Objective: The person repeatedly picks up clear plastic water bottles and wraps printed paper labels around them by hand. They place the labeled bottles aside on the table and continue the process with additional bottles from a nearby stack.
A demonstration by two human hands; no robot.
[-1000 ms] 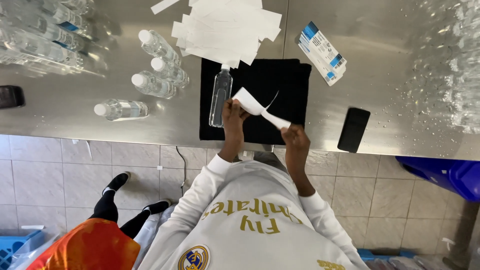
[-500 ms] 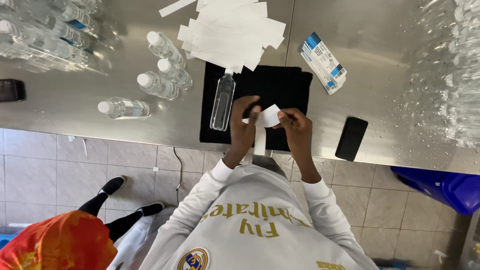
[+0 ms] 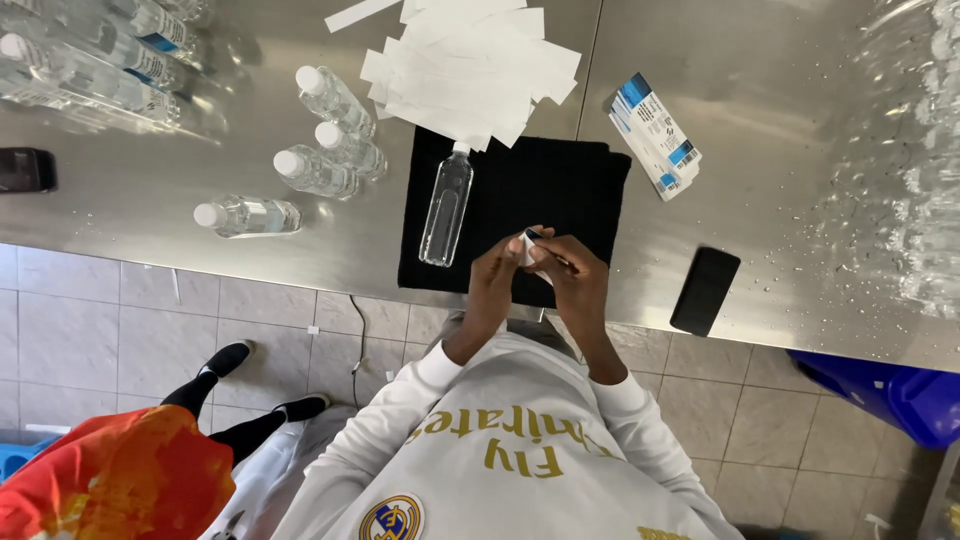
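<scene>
Our left hand (image 3: 497, 275) and right hand (image 3: 570, 275) meet over the black mat (image 3: 560, 190), fingers of both pinching a small white label (image 3: 526, 247). At ten o'clock a clear bottle (image 3: 446, 205) lies on the mat. Beyond, at twelve, paper strips (image 3: 470, 70) cover the bench (image 3: 760, 130).

Looking like a small bottling or labelling workroom rather than a home. Showing a long stainless-steel tabletop (image 3: 760, 70) dotted with water drops, standing against a grey tiled wall (image 3: 90, 330). Carrying many identical clear plastic bottles (image 3: 330, 140) with white caps, some lying in rows at the far left. Holding a heap of blank white paper strips (image 3: 470, 70), a stack of blue-and-white printed labels (image 3: 655, 135) and a black mat (image 3: 540, 190) serving as a work pad.
</scene>
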